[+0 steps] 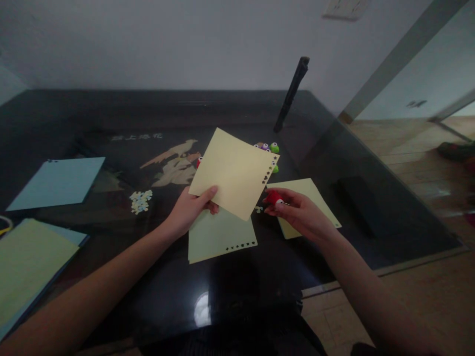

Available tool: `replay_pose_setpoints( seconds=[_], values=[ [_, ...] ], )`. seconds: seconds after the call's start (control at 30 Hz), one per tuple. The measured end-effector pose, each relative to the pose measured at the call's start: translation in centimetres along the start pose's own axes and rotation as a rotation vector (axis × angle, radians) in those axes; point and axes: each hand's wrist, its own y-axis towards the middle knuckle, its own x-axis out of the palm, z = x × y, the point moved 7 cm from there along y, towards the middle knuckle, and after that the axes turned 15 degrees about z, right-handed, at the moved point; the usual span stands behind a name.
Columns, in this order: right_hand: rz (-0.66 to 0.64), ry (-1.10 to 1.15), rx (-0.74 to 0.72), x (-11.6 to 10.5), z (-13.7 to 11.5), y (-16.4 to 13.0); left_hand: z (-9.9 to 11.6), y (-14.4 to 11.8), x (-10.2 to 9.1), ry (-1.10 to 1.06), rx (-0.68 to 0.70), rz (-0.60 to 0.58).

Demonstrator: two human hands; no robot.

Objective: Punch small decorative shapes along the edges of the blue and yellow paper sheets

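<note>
My left hand (191, 208) holds a pale yellow square sheet of paper (233, 170) by its lower left corner, lifted above the dark glass table (111, 277). Small punched shapes run along the sheet's right edge. My right hand (299, 212) grips a small red craft punch (273, 198) just right of the sheet's lower corner. Under my left hand lies a light green sheet (218, 237) with a row of punched holes along its bottom edge. Another yellow sheet (311, 195) lies beneath my right hand.
Green and purple punches (270, 147) sit behind the held sheet. A blue sheet (57, 182) lies at the left, a stack of green and blue paper (29, 267) at the near left. Small paper cut-outs (141, 201) lie scattered. A black stand (291, 94) leans at the back; the table's edge runs along the right.
</note>
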Motion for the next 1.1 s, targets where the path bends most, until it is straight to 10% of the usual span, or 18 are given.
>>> replay_pose_setpoints(
  seconds=[1.1],
  values=[
    [-0.011,-0.045,-0.005,0.8,1.0,-0.5,0.2,-0.5,0.1,0.426,0.138,-0.092]
  ],
)
